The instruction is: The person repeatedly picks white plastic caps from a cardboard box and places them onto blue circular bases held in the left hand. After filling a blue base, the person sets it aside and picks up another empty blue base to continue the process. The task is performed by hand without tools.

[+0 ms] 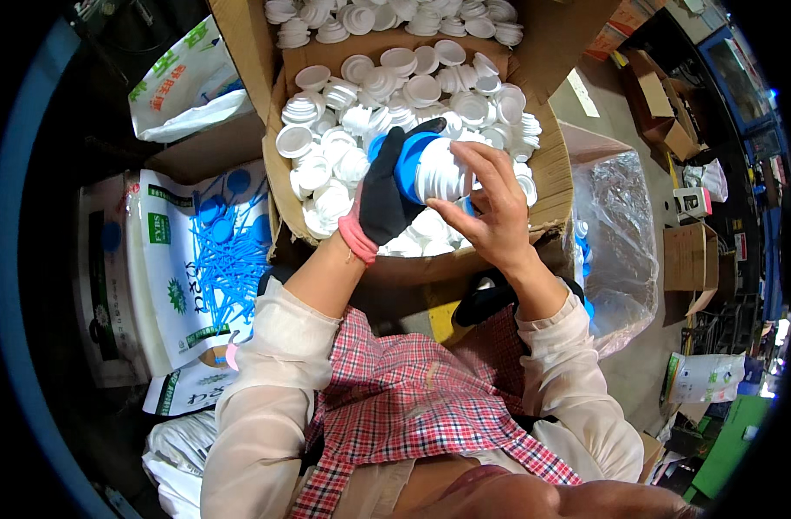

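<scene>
My left hand (383,199), in a black glove with a pink cuff, is wrapped round a round blue plastic cap (406,166). A stack of white ribbed plastic lids (439,173) sits against the blue cap, on its right side. With bare thumb and fingers, my right hand (496,212) grips the white stack from the right. Both hands are held over a cardboard box (543,208) of loose white plastic lids (313,173), some nested together. Part of the blue piece is hidden behind the glove and the stack.
At the left, blue long-stemmed plastic pieces (227,259) lie on a white printed sack (166,285). A clear plastic-lined box (625,233) with blue pieces stands at the right. More white lids (378,16) lie behind a cardboard flap. Cartons (690,259) stand along the far right.
</scene>
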Tool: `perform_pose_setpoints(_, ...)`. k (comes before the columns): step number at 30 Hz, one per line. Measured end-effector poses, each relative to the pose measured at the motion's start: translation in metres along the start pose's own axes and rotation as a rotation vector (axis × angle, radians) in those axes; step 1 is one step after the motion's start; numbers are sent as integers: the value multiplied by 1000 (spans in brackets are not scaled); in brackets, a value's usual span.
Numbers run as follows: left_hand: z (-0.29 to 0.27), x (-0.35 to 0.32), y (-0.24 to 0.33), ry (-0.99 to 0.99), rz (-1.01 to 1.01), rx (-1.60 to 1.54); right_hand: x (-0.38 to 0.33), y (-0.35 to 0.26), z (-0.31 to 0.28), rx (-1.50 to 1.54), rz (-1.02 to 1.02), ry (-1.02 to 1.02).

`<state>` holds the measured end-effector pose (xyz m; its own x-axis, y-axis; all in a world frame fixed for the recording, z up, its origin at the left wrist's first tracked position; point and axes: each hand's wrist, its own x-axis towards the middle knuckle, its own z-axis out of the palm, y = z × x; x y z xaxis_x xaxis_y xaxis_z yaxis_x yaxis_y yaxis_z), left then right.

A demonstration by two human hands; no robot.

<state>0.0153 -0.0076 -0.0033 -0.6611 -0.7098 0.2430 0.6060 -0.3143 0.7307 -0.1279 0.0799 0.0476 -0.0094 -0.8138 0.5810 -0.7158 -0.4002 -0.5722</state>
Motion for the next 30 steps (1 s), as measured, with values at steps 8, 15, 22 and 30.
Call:
perform_pose_setpoints(8,-3,-5,4,-83,365,798,1,-4,5,-63,1,-10)
perform_pose_setpoints(15,-6,-5,3,-102,363,781,1,-6,6,-80,-22,11)
perform_pose_setpoints(22,-11,-8,-6,-43,228,502,-1,-6,6,-99,-29,12)
perform_pose_setpoints(30,8,-1,-1,-73,38,441,6,14,-4,618,397,69)
